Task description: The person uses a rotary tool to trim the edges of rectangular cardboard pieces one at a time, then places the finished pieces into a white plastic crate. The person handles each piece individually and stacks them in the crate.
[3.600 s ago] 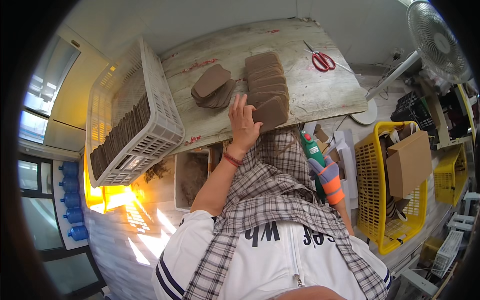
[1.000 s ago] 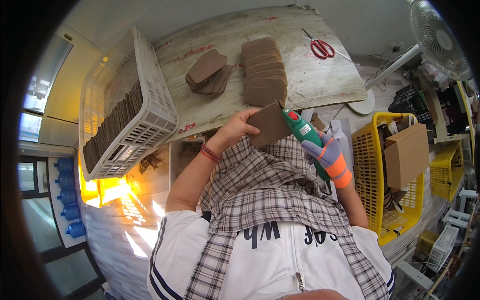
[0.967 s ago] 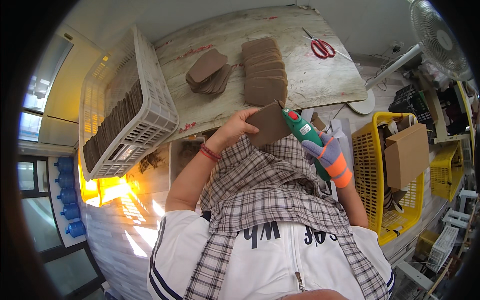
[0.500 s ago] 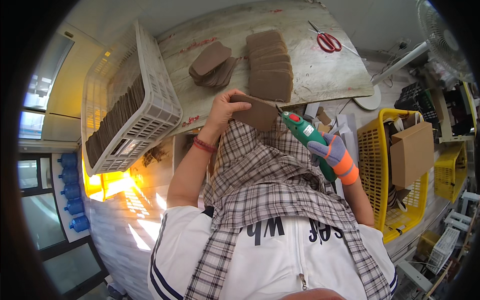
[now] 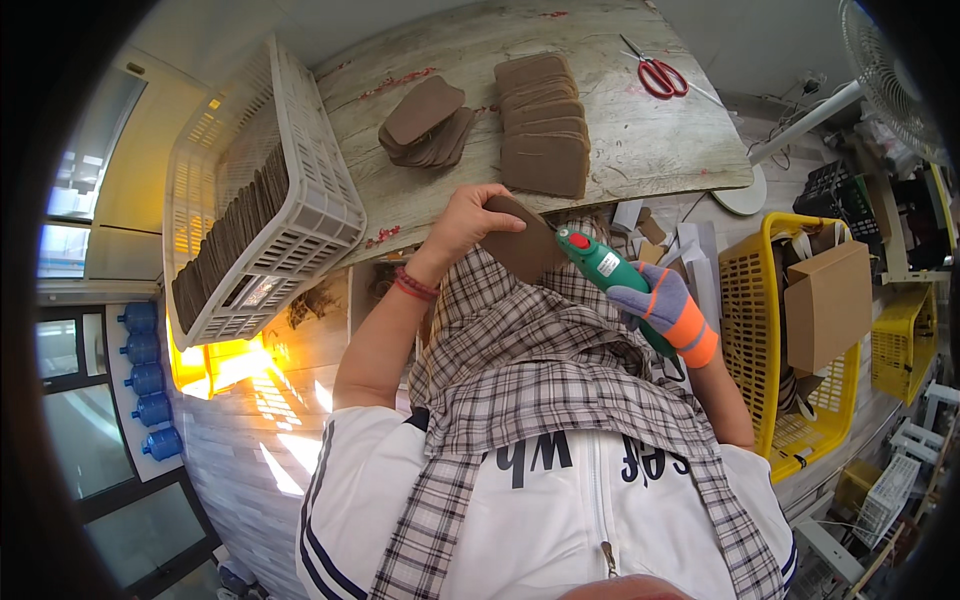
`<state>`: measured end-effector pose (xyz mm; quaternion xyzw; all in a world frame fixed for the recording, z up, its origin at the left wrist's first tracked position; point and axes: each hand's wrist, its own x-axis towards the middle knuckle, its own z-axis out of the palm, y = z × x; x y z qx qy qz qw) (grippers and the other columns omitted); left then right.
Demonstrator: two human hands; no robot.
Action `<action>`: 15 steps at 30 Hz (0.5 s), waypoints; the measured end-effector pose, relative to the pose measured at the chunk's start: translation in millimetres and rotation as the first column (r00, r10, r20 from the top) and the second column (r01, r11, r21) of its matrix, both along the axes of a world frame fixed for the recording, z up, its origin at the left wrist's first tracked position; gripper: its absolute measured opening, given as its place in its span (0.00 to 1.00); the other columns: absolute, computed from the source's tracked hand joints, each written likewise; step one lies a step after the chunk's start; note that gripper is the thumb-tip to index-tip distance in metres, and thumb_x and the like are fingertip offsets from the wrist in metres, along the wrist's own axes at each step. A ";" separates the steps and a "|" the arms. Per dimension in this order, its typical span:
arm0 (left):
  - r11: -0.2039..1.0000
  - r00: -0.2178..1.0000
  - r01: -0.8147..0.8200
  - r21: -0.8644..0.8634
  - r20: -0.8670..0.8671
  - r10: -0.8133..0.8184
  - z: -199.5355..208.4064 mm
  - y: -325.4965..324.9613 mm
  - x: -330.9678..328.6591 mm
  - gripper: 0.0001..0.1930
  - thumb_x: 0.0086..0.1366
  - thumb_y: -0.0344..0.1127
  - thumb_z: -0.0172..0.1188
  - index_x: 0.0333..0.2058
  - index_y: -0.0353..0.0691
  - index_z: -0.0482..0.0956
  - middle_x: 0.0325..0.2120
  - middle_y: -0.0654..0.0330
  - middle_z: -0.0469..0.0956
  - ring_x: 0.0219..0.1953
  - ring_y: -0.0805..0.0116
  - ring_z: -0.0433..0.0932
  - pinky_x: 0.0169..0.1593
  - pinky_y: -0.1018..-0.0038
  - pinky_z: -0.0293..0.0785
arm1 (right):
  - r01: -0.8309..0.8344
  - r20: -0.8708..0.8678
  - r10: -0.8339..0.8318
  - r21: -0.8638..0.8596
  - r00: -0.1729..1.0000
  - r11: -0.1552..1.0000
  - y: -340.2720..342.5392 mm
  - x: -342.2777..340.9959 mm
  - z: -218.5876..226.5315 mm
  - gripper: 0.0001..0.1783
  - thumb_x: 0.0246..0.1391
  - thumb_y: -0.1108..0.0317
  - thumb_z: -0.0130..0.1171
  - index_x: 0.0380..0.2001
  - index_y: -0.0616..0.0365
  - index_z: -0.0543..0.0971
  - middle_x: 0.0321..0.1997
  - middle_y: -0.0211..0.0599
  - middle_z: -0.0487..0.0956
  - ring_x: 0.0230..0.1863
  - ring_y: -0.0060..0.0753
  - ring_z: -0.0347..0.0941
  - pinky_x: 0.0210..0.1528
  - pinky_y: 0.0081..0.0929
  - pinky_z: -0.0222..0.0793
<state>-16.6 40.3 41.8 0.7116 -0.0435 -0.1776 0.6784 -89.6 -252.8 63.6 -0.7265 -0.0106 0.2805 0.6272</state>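
Bare and without a glove, my left hand (image 5: 463,228) pinches a flat brown panel (image 5: 526,248) with rounded corners, thumb on top. The panel is tilted above my checked apron (image 5: 500,320). My right hand (image 5: 662,308), in a grey and orange glove, grips a green hand-held power tool (image 5: 598,262) with a red button. Its narrow tip is at the panel's right edge; whether it touches, I cannot tell. Beyond my hands, a neat overlapping row of brown panels (image 5: 545,160) lies on the worn table (image 5: 640,150), beside a looser pile of similar panels (image 5: 425,112).
Red-handled scissors (image 5: 662,78) lie at the table's far right. To the left, a white plastic crate (image 5: 325,215) holds a long row of brown panels. A yellow basket (image 5: 745,350) with a cardboard box (image 5: 828,305) stands at my right, below a fan (image 5: 895,75).
My left hand has shifted slightly right and tilted the panel more steeply, its right end dropping. The tool's tip stays at the panel's edge; my right hand has barely moved.
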 end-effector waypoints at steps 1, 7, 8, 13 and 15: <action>1.000 1.000 0.022 0.002 -0.014 -0.022 0.1 -2.0 -0.3 0.08 0.49 0.25 0.66 0.29 0.36 0.78 0.25 0.66 0.79 0.27 0.80 0.75 0.33 0.82 0.71 | 0.001 -0.006 -0.001 -0.002 1.000 1.000 0.6 0.0 -0.1 0.19 0.48 0.59 0.65 0.36 0.62 0.76 0.19 0.26 0.75 0.17 0.13 0.68 0.19 0.13 0.63; 0.985 0.986 0.153 0.078 -0.072 -0.148 9.0 -11.9 -1.7 0.09 0.48 0.24 0.66 0.29 0.37 0.78 0.25 0.67 0.78 0.29 0.80 0.74 0.34 0.83 0.70 | -0.004 -0.015 0.004 0.008 1.000 1.000 5.6 1.6 -0.4 0.19 0.48 0.59 0.66 0.36 0.62 0.76 0.18 0.26 0.74 0.16 0.13 0.66 0.18 0.13 0.61; 0.981 0.983 0.172 0.090 -0.079 -0.165 6.4 -12.2 -0.6 0.09 0.47 0.24 0.66 0.30 0.37 0.78 0.26 0.66 0.78 0.30 0.80 0.74 0.35 0.83 0.70 | -0.009 -0.017 0.009 0.007 1.000 1.000 6.4 2.7 0.0 0.19 0.48 0.59 0.66 0.37 0.63 0.76 0.18 0.26 0.74 0.16 0.13 0.66 0.18 0.13 0.61; 0.972 0.974 0.225 0.070 -0.024 -0.224 2.7 -20.1 -0.9 0.17 0.46 0.21 0.65 0.38 0.37 0.76 0.31 0.65 0.78 0.33 0.80 0.74 0.38 0.83 0.70 | -0.019 -0.017 0.020 0.011 1.000 1.000 16.4 10.2 -1.1 0.20 0.48 0.59 0.66 0.37 0.63 0.76 0.18 0.26 0.73 0.16 0.14 0.66 0.19 0.14 0.61; 0.974 0.972 0.225 -0.023 -0.066 -0.226 2.2 -20.2 -2.2 0.21 0.46 0.21 0.65 0.42 0.38 0.75 0.32 0.65 0.77 0.33 0.79 0.74 0.39 0.83 0.70 | -0.040 0.006 0.040 -0.033 0.999 0.999 24.8 14.5 4.7 0.20 0.48 0.59 0.66 0.37 0.63 0.75 0.19 0.26 0.73 0.17 0.14 0.66 0.20 0.14 0.62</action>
